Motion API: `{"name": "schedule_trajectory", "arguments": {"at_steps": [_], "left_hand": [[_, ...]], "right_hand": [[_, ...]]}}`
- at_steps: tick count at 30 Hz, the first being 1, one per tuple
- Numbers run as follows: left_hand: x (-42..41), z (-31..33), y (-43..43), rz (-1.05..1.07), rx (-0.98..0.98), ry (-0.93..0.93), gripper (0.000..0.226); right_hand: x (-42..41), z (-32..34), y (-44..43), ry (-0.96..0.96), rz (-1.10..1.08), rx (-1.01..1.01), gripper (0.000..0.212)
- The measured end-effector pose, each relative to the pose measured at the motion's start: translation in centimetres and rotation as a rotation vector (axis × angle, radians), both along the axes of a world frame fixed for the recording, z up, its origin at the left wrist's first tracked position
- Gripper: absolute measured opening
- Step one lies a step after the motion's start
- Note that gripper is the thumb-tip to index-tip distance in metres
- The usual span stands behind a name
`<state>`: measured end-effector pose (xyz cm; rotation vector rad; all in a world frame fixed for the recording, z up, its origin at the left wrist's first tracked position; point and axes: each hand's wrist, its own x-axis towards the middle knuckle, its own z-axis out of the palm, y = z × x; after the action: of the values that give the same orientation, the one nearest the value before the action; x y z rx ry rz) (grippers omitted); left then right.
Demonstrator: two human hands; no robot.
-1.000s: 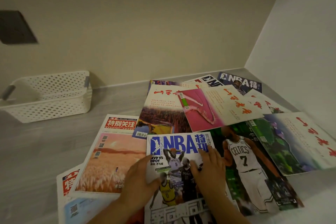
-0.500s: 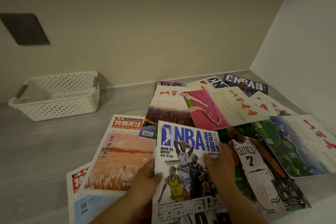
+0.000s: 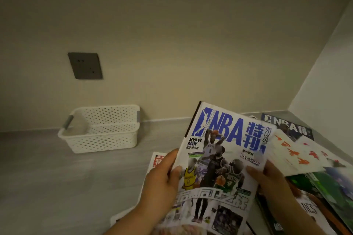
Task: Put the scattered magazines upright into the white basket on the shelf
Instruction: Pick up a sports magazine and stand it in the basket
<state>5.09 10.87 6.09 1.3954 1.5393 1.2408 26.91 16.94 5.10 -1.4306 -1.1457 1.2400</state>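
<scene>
left hand [image 3: 162,183]: gripping NBA magazine [image 3: 223,160] left edge
right hand [image 3: 271,183]: gripping its right edge
magazine: raised, tilted, right of white basket [image 3: 101,129]
basket: on shelf [image 3: 47,177]

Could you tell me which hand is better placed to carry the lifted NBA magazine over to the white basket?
Probably the left hand: it grips the magazine on the side facing the basket.

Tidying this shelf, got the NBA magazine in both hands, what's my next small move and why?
Probably carry the NBA magazine left toward the white basket, keeping it upright. Both the left hand and right hand grip its edges, and the basket looks empty.
</scene>
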Motion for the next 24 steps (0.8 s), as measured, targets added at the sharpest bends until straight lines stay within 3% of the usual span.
{"name": "schedule_trajectory", "arguments": {"at_steps": [7,13,24], "left_hand": [[-10.3,5.7,2.7,0.239,0.297,0.015,0.053],[-19.4,9.5,4.4,0.303,0.389,0.047,0.044],[-31.2,6.3,8.4,0.543,0.279,0.167,0.029]], "right_hand": [[-12.2,7.6,2.6,-0.050,0.064,0.354,0.020],[-22.1,11.9,6.7,-0.022,0.122,0.509,0.018],[-34.1,10.4,12.2,0.045,0.287,0.418,0.028]]}}
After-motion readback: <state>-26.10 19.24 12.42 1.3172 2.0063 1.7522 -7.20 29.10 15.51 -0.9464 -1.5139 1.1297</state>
